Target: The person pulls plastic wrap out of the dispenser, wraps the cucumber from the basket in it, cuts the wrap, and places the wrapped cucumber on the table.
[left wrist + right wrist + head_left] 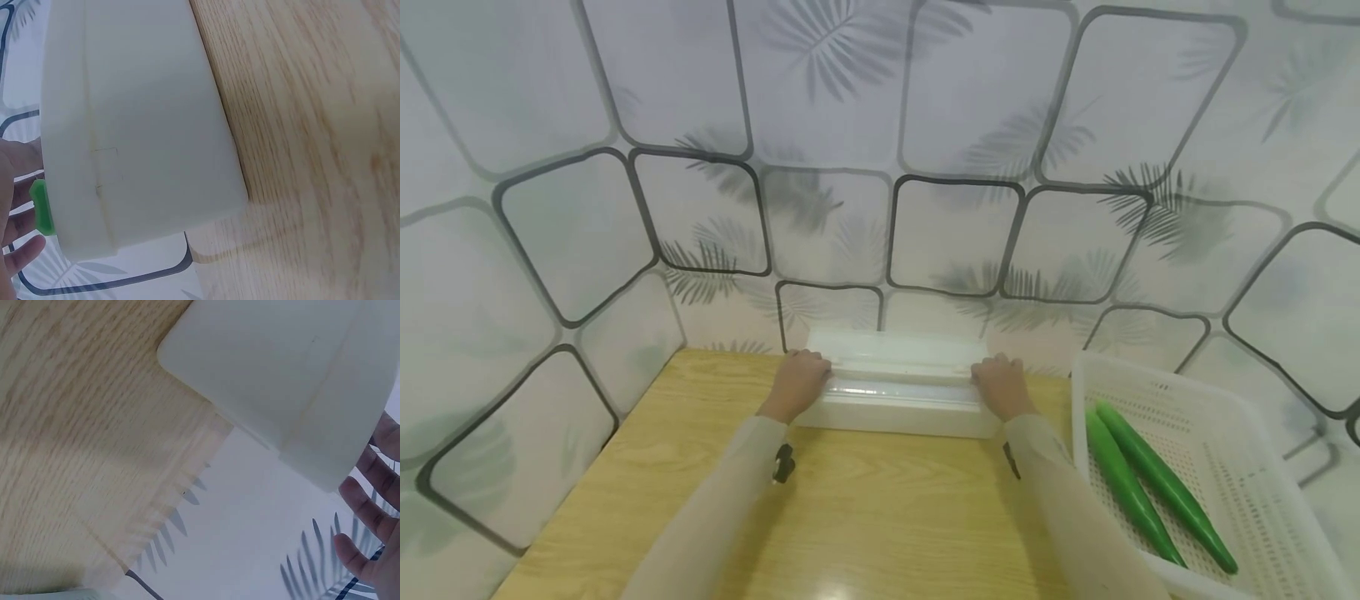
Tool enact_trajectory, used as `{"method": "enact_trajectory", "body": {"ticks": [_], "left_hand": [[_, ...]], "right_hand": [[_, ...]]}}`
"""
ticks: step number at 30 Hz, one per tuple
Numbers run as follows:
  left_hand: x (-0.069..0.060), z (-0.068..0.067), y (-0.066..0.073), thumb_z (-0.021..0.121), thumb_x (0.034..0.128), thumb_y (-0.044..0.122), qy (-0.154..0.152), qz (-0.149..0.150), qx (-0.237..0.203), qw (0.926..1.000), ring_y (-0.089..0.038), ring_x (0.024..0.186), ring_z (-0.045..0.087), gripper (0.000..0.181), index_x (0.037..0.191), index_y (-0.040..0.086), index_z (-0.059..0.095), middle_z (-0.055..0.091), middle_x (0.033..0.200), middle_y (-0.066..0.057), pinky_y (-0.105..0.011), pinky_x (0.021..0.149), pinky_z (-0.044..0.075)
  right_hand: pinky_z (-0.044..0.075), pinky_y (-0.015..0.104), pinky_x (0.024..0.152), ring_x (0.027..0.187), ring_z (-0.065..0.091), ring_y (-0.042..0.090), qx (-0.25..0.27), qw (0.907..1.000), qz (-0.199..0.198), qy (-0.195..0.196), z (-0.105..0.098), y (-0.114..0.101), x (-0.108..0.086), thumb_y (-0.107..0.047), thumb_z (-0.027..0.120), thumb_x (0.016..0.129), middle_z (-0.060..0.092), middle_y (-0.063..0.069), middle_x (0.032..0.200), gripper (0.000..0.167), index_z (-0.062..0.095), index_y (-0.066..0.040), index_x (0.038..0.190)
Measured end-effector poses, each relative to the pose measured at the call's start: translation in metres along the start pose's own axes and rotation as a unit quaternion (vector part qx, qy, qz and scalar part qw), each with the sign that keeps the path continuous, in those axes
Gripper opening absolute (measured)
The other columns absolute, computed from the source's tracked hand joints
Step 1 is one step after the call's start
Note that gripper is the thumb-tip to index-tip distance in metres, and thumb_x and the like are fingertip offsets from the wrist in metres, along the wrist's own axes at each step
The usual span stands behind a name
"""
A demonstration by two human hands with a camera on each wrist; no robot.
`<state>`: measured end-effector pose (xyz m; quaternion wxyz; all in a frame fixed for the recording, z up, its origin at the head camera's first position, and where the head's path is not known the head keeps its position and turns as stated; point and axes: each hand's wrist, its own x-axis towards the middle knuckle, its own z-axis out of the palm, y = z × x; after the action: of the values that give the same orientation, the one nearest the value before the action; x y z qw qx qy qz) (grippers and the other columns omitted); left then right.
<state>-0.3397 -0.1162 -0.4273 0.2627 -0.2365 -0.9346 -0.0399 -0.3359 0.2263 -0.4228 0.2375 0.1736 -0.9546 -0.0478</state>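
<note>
The head view shows a long white plastic box (895, 420) lying crosswise on the yellow wood-grain table (865, 500), near the patterned wall (955, 237). Its pale lid (895, 350) stands raised at the back, and a shiny strip (902, 390) is seen inside. Both arms, in light beige sleeves (722, 492), reach forward, almost symmetrical. The left hand (796, 385) grips the left end of the box, and the right hand (1002, 387) grips the right end, with fingers bent at the lid. In the wrist views the fingers are a little apart from each other; on the left they are beside a small green piece (42, 207). Of the thumbs' hold I cannot tell. At the right, a white perforated plastic basket (1079, 425) contains two long, glossy green vegetables (1171, 487).
</note>
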Motion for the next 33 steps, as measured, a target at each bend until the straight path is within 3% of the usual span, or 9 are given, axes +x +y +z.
{"method": "enact_trajectory", "body": {"ticks": [6, 14, 28, 33], "left_hand": [[0.001, -0.003, 0.001, 0.066, 0.0843, 0.017, -0.006, -0.009, -0.001, 0.9999, -0.022, 0.069, 0.059, 0.011, 0.080, 0.008, 0.070, 0.067, 0.073, -0.006, -0.043, 0.079, 0.051], [0.002, -0.004, -0.001, 0.067, 0.0841, 0.019, 0.012, 0.003, 0.025, 0.9996, -0.021, 0.068, 0.061, 0.012, 0.079, 0.009, 0.072, 0.069, 0.072, -0.004, -0.041, 0.079, 0.053], [0.005, -0.018, -0.004, 0.067, 0.0847, 0.024, 0.018, 0.006, 0.039, 0.9991, -0.020, 0.071, 0.062, 0.013, 0.080, 0.013, 0.072, 0.069, 0.075, -0.002, -0.042, 0.081, 0.053], [0.007, -0.024, -0.004, 0.068, 0.0834, 0.025, 0.037, 0.010, 0.043, 0.9983, -0.020, 0.071, 0.062, 0.013, 0.079, 0.013, 0.072, 0.070, 0.074, -0.002, -0.042, 0.082, 0.053]], "right_hand": [[0.042, 0.038, 0.057, 0.062, 0.049, 0.023, -0.020, 0.9998, 0.004, 0.006, -0.003, 0.001, 0.002, -0.022, 0.070, 0.079, 0.064, 0.008, 0.068, 0.014, 0.067, -0.009, 0.077], [0.044, 0.042, 0.064, 0.069, 0.053, 0.026, -0.002, 0.9995, 0.031, -0.012, -0.006, 0.003, 0.004, -0.022, 0.069, 0.081, 0.066, 0.009, 0.073, 0.014, 0.068, -0.009, 0.080], [0.046, 0.047, 0.067, 0.075, 0.056, 0.033, -0.028, 0.9981, 0.051, 0.021, -0.016, 0.006, 0.008, -0.026, 0.069, 0.081, 0.066, 0.013, 0.074, 0.019, 0.068, -0.007, 0.081], [0.046, 0.051, 0.070, 0.079, 0.056, 0.034, -0.023, 0.9977, 0.059, 0.021, -0.017, 0.009, 0.009, -0.027, 0.068, 0.082, 0.068, 0.013, 0.078, 0.019, 0.069, -0.008, 0.084]]}}
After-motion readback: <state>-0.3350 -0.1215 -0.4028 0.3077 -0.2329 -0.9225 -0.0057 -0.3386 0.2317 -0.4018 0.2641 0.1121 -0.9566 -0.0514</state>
